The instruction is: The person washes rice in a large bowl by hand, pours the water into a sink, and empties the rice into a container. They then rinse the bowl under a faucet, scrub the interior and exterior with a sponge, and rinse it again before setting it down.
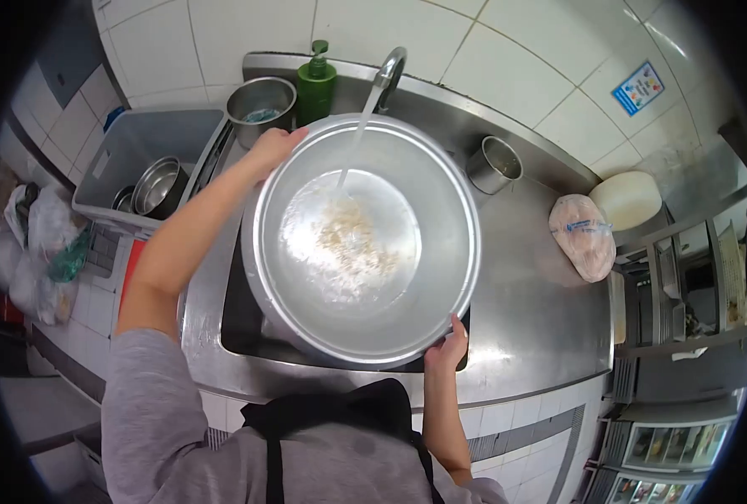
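Observation:
A large round aluminium basin (446,227) is held over the sink (237,315). My left hand (278,149) grips its rim at the upper left, and my right hand (447,344) has hold of the rim at the lower right. From the curved faucet (390,69) a stream of water (358,143) runs down into the basin. Shallow water covers the basin's bottom, with pale brownish bits (350,231) scattered in it. Where the fingers curl under the basin's edge, they are partly hidden.
Behind the basin stand a green pump bottle (315,88) and a steel pot (261,105). A grey bin (109,160) with metal pots sits at left. Along the counter (525,311) are a steel container (494,165), a bagged pinkish item (582,239) and a pale rounded object (630,200).

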### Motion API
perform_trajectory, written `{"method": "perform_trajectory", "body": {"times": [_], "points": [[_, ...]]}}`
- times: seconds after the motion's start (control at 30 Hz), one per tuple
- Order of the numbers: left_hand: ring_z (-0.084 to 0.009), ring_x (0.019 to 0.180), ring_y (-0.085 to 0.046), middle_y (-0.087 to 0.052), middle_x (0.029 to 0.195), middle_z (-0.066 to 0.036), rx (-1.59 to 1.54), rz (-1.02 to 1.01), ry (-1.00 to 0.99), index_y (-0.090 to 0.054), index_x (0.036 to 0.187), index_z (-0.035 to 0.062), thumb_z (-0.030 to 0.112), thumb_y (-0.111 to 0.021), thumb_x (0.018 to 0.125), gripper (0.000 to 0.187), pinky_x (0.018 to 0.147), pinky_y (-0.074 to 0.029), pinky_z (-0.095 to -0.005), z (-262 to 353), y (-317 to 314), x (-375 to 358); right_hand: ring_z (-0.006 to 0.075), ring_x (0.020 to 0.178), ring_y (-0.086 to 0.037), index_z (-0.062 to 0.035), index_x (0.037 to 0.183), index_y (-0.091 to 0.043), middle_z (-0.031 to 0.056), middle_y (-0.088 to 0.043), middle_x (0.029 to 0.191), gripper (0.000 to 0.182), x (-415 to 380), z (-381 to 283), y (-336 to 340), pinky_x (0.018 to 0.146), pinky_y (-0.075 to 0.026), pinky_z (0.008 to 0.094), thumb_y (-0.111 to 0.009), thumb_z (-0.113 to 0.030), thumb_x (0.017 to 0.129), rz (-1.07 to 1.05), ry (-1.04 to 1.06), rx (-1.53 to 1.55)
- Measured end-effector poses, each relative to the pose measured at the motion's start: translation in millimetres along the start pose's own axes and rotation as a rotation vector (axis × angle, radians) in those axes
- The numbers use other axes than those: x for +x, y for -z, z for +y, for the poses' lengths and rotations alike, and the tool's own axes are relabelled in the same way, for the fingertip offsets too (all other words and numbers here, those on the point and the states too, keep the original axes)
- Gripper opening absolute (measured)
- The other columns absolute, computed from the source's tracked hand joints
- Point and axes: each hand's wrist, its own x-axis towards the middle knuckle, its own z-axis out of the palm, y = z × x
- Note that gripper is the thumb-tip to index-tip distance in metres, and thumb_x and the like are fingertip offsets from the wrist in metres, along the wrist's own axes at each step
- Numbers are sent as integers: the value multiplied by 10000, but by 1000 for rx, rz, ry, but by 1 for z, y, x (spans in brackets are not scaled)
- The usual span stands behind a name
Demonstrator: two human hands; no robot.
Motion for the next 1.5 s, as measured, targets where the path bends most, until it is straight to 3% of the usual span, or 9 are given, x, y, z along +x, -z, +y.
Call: {"method": "perform_trajectory", "body": {"times": [0.13, 0.3, 0.4, 0.6, 0.8, 0.87, 1.07, 1.2, 1.5], "points": [[-169, 678, -585, -604, 766, -127, 30, -182, 62, -582, 874, -54, 332, -592, 758, 404, 567, -454, -278, 58, 27, -18, 291, 904, -521, -4, 1002, -504, 120, -534, 974, 297, 21, 51, 18, 806, -447, 421, -561, -112, 732, 15, -352, -15], [-120, 560, -538, -559, 699, -76, 101, -283, -12, -575, 816, -31, 223, -613, 743, 268, 441, -432, -277, 139, 41, -81, 299, 851, -543, -1, 1013, -499, 145, -538, 941, 310, 34, 103, 3, 765, -466, 447, -578, -104, 732, -141, -629, -239], [-141, 598, -558, -569, 720, -80, -76, -276, 47, -569, 831, -36, 202, -613, 743, 258, 490, -462, -271, 113, 63, -54, 295, 824, -558, 17, 998, -498, 146, -539, 928, 298, 34, 68, -7, 737, -480, 449, -580, -99, 737, -198, -597, -381], [-185, 672, -604, -607, 820, -98, -480, -190, 288, -553, 911, -26, 137, -525, 785, 208, 601, -517, -303, 14, 78, -60, 250, 678, -580, 40, 878, -504, 144, -569, 786, 238, 73, -57, -50, 596, -487, 380, -599, -40, 675, -325, -90, -617], [-275, 921, -557, -583, 992, -136, -892, -405, 575, -540, 1020, -4, 354, -363, 766, 473, 863, -414, -422, -120, -4, -87, 119, 571, -482, -62, 817, -456, 28, -487, 689, 241, 14, -144, -131, 490, -398, 254, -616, -22, 641, -394, 511, -924], [-304, 1029, -492, -525, 1106, -153, -1084, -145, 701, -506, 1093, 16, 382, -312, 791, 513, 933, -349, -423, -133, -53, -93, 100, 564, -452, -73, 799, -446, 10, -464, 675, 242, 8, -144, -132, 481, -372, 243, -621, -21, 640, -443, 580, -896], [-305, 1052, -471, -473, 1180, -120, -1540, 213, 433, -461, 1154, 46, 342, -291, 827, 472, 900, -383, -411, -192, -153, -76, 78, 546, -371, -77, 750, -425, -18, -413, 625, 274, -8, -130, -133, 479, -313, 228, -665, -49, 622, -221, 696, -673], [-319, 1148, -372, -381, 1276, -108, -1579, 165, 235, -393, 1229, 86, 416, -267, 819, 541, 978, -277, -438, -193, -178, -73, 51, 554, -362, -75, 727, -396, -21, -416, 619, 326, -20, -115, -115, 488, -308, 190, -711, -90, 648, -259, 876, -448], [-294, 1141, -373, -415, 1238, -92, -1801, 130, 153, -400, 1223, 88, 440, -283, 828, 541, 971, -288, -439, -128, -167, -39, 95, 544, -411, -62, 725, -419, 24, -442, 668, 395, -70, -124, -110, 495, -355, 210, -780, -84, 567, -452, 1346, -517]]}}
